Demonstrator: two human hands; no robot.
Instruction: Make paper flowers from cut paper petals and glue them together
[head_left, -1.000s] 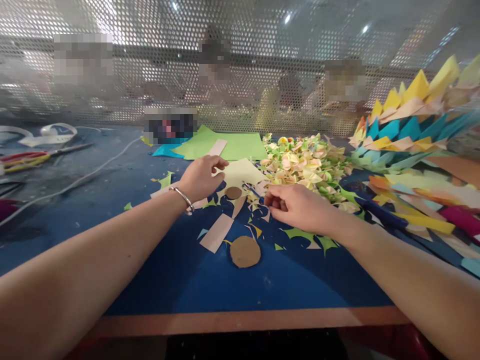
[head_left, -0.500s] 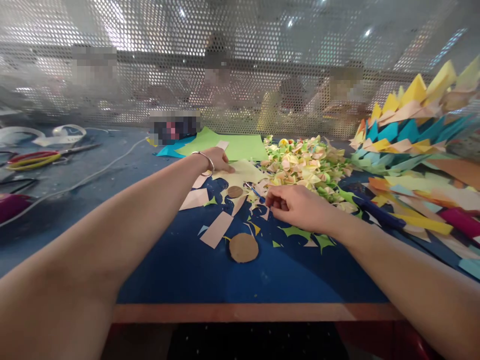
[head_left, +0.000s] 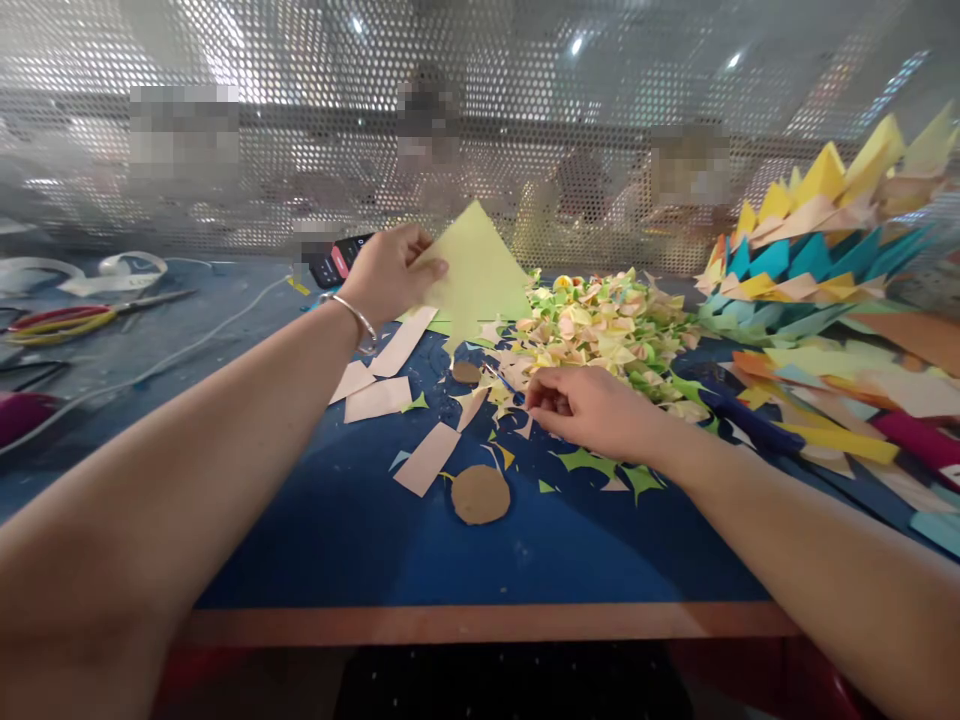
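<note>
Raised above the back of the blue table, my left hand point(head_left: 397, 270) pinches the left edge of a pale yellow-green paper sheet point(head_left: 480, 270). My right hand point(head_left: 559, 400) is closed around the handle end of small scissors point(head_left: 504, 380), whose blades point up and left. Beneath the sheet lie a small brown disc point(head_left: 466, 372) and paper scraps. A larger cardboard disc point(head_left: 481, 495) rests nearer the front edge, with a pale pink paper strip point(head_left: 427, 460) to its left.
Cut paper pieces point(head_left: 607, 320) form a heap behind my right hand. A layered paper model point(head_left: 817, 245) stands at the right. At the left lie yellow-and-red scissors point(head_left: 67, 322) and a white cable point(head_left: 187, 350). A phone point(head_left: 337, 262) sits behind my left hand.
My left hand has lifted the pale sheet off the table and moved up and left, uncovering pink strips. My right hand has hardly moved.
</note>
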